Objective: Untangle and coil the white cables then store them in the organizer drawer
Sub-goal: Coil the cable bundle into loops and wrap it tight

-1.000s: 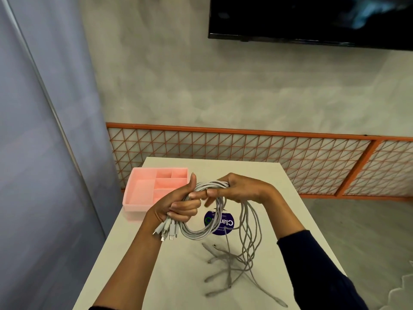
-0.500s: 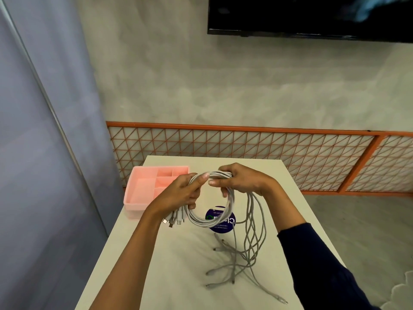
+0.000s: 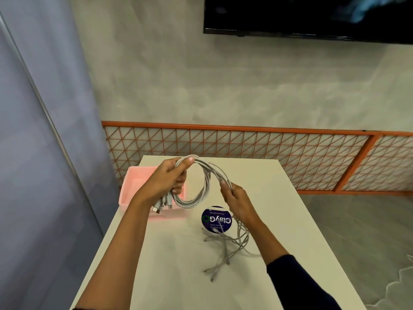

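Above the table (image 3: 167, 253), left hand (image 3: 166, 181) grips white cables (image 3: 207, 180); right hand (image 3: 238, 199) apparently pinches them.

Our left hand (image 3: 166, 180) gripping a coiled loop of white cables (image 3: 206, 182) above the worktop (image 3: 174, 265), our right hand (image 3: 237, 198) holding the strands beside it, loose ends (image 3: 225, 253) trailing across a blue sticker (image 3: 216, 219), pink organizer drawer (image 3: 134, 186) behind our left hand.

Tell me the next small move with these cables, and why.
Probably swing the right hand up to the left hand and lay one more loop onto the coil of white cables: the left grip holds the coil and plug ends, the right holds the strands, and loose tails trail on the table.
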Tool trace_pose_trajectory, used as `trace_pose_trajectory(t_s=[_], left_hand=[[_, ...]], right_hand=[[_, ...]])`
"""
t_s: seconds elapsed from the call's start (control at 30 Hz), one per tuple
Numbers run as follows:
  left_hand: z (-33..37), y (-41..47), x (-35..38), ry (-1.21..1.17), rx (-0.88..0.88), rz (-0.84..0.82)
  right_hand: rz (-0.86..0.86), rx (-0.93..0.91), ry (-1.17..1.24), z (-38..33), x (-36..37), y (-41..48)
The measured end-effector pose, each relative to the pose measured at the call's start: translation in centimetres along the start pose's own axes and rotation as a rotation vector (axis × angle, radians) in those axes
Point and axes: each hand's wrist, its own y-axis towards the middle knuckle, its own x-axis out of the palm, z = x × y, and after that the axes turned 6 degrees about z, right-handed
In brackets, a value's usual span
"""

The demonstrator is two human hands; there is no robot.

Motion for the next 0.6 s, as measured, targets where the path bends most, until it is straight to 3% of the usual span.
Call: trace_pose_trajectory(t_s=[0.17,0.3,0.4,0.5,0.6], left_hand=[[-0.1,0.0,-2.1,0.003,-0.03,-0.111],[0.2,-0.2,-1.5,-0.074,-0.032,-0.163],[0.5,-0.1,-0.9,-0.129,-0.027,-0.15],[0.7,-0.1,-0.7,-0.164,-0.019,-0.092],[1.1,0.0,-0.6,-0.152,-0.008,-0.046]], right_hand=[[-0.5,0.347,0.279,-2.3,-3.8,1.6],[-0.678,0.546,0.446,-2.4,-4.8,2.3],[-0.808,0.557,0.543,-2.1,-5.0,2.5],[-0.793,0.451,0.679,-1.6,-4.9,2.7],[-0.554,0.33,0.685,-1.1,-4.4,2.4]])
